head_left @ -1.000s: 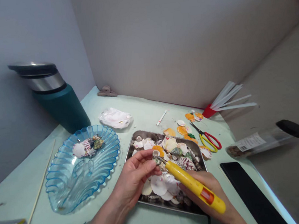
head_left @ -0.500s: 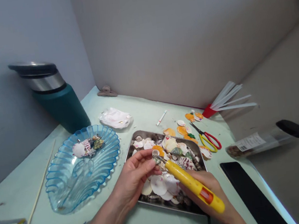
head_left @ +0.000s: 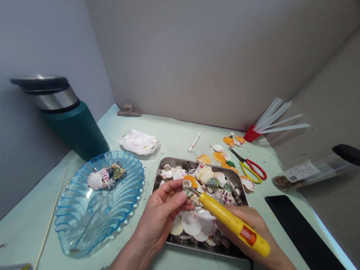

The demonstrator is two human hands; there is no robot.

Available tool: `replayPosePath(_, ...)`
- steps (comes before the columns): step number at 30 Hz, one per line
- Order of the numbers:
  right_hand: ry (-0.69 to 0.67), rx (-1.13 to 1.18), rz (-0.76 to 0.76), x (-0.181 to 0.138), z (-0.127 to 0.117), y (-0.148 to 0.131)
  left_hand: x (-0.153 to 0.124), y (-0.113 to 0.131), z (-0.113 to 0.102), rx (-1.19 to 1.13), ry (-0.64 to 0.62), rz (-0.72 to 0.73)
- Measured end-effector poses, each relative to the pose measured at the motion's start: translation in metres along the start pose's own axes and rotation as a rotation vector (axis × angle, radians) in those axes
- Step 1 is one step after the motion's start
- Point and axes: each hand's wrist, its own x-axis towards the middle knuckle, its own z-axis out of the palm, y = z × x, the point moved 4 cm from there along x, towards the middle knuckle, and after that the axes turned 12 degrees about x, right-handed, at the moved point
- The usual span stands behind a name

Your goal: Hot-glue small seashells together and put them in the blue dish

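Observation:
My left hand (head_left: 161, 213) pinches a small shell (head_left: 188, 190) between thumb and fingers above a metal tray (head_left: 241, 186) heaped with several seashells. My right hand (head_left: 260, 238) grips a yellow glue gun (head_left: 232, 224), and its metal nozzle touches the held shell. Left of the tray stands a blue shell-shaped glass dish (head_left: 88, 215) with a few shells (head_left: 106, 176) stuck at its far end.
A teal flask (head_left: 67, 117) stands at the back left. A white wrapper (head_left: 139, 142), loose shells (head_left: 223, 149), red-and-yellow scissors (head_left: 250, 166), glue sticks (head_left: 276, 119), a clear tube (head_left: 320, 166), a black phone (head_left: 298, 234) and a wooden skewer (head_left: 49, 223) lie around.

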Motion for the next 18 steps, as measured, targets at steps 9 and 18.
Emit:
replayPosePath(9,-0.015,0.022,0.0,0.0002,0.001,-0.0015,-0.0001,-0.002,0.0004,0.026,-0.015,-0.022)
replayPosePath(18,0.015,-0.026,-0.007,0.001,0.0001,-0.0021,0.0007,-0.0014,0.0001,0.004,-0.014,0.004)
